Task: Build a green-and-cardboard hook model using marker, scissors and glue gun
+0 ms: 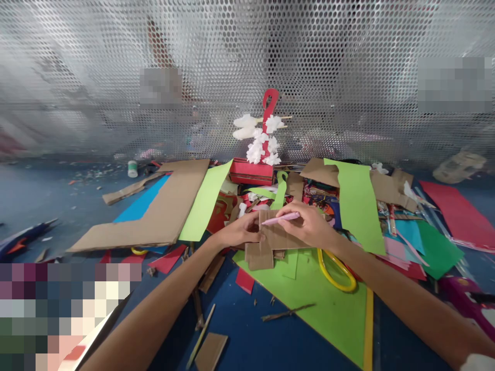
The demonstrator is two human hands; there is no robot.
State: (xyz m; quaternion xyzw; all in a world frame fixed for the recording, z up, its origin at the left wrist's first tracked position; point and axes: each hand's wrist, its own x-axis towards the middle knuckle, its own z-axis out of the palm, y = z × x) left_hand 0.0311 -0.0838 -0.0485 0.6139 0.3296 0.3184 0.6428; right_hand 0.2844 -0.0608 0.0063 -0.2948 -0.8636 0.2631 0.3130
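Note:
My right hand (309, 224) is closed around a pink pen (280, 218), its tip lying on a small brown cardboard piece (270, 242). My left hand (240, 232) pinches the left edge of that cardboard piece and holds it over a large light-green paper sheet (320, 304). Behind the hands stands a red box (251, 172) carrying a red hook-shaped cutout with white paper flowers (265, 141).
On the blue table lie a big L-shaped cardboard sheet (162, 211), green paper strips (358, 203), red (460, 214) and teal sheets, yellow-handled scissors (336, 268), wooden sticks and scraps. A perforated metal screen (247, 62) closes the back. A glue gun (23, 237) lies at the left.

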